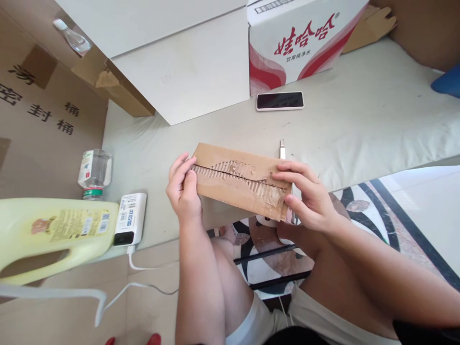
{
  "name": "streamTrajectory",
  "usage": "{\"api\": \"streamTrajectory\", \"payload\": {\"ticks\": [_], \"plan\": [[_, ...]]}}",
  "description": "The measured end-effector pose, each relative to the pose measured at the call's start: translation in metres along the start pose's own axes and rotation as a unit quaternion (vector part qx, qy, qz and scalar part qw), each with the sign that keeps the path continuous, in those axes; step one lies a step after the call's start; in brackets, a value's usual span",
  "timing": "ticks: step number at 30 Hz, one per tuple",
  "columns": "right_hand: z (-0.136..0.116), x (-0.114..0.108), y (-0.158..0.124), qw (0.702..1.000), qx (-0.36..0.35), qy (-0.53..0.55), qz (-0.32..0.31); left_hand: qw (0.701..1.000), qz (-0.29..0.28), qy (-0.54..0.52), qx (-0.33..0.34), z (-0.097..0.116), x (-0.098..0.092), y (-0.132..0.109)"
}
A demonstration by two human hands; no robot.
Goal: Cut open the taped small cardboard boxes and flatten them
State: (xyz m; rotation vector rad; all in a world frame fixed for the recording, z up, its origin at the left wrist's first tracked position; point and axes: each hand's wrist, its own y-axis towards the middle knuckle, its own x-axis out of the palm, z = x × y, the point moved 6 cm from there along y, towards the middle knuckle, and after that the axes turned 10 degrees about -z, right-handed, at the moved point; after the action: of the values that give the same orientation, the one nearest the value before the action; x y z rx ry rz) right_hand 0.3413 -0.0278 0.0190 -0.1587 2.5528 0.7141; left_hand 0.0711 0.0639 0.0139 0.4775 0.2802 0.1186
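A small brown cardboard box [215,153] is held up between both hands over the near edge of the pale cloth-covered surface. Along its upper face runs a slit, with torn paper baring the corrugation on either side. My left hand [184,187] grips the left end, thumb on top. At the right end, my right hand [305,194] has its fingers and thumb closed on the box. Just behind the box lies a slim knife-like tool [282,149], its lower part hidden by the box. What the box contains cannot be seen.
A phone [280,101] lies behind, before a white-and-red carton [302,48] and a large white box [187,67]. To the left are a clear bottle [95,172], a yellow jug [57,230] and a white power bank [131,218] with a cable. Patterned flooring [362,206] shows below.
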Motion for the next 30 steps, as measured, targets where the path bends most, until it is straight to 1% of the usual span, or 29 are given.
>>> {"api": "streamTrajectory", "payload": {"ticks": [3,7,9,11,13,14,15,16,18,19,20,22,24,27,29,30], "plan": [[0.000,0.000,0.001,1.000,-0.001,0.002,0.004,1.000,-0.005,0.000,-0.017,0.003,0.000,0.001],[0.001,0.000,0.000,1.000,-0.006,-0.006,0.002,0.999,0.021,-0.022,-0.039,0.003,0.001,0.001],[0.003,-0.001,-0.002,1.000,-0.002,-0.001,0.011,0.997,0.038,-0.043,-0.055,0.000,0.000,0.002],[0.013,-0.001,-0.005,0.998,0.036,0.026,0.034,0.992,0.068,-0.077,-0.074,-0.006,-0.005,0.003],[0.028,-0.001,-0.008,0.991,0.103,0.066,0.059,0.981,0.117,-0.122,-0.094,-0.014,-0.015,0.003],[0.035,0.002,-0.009,0.985,0.137,0.090,0.052,0.973,0.145,-0.144,-0.107,-0.019,-0.021,0.003],[0.041,0.006,-0.009,0.980,0.162,0.115,0.030,0.964,0.172,-0.162,-0.123,-0.025,-0.026,0.003],[0.045,0.012,-0.007,0.975,0.172,0.138,0.000,0.955,0.195,-0.174,-0.140,-0.030,-0.031,0.002],[0.044,0.021,-0.004,0.971,0.149,0.174,-0.070,0.940,0.223,-0.190,-0.173,-0.038,-0.036,0.000],[0.040,0.024,-0.002,0.971,0.124,0.178,-0.098,0.935,0.221,-0.200,-0.194,-0.042,-0.035,-0.001],[0.036,0.025,-0.001,0.974,0.096,0.171,-0.112,0.930,0.205,-0.212,-0.219,-0.045,-0.030,-0.002],[0.029,0.023,-0.001,0.983,0.049,0.135,-0.115,0.918,0.140,-0.241,-0.283,-0.049,-0.012,-0.006],[0.026,0.020,-0.002,0.990,0.030,0.091,-0.107,0.898,0.048,-0.267,-0.345,-0.048,0.011,-0.013],[0.023,0.016,-0.005,0.995,0.010,0.053,-0.088,0.857,-0.104,-0.307,-0.401,-0.039,0.044,-0.026],[0.023,0.011,-0.007,0.996,0.014,0.053,-0.068,0.831,-0.193,-0.309,-0.420,-0.033,0.056,-0.036],[0.025,0.008,-0.007,0.996,0.031,0.060,-0.053,0.820,-0.232,-0.299,-0.429,-0.030,0.059,-0.041]]}}
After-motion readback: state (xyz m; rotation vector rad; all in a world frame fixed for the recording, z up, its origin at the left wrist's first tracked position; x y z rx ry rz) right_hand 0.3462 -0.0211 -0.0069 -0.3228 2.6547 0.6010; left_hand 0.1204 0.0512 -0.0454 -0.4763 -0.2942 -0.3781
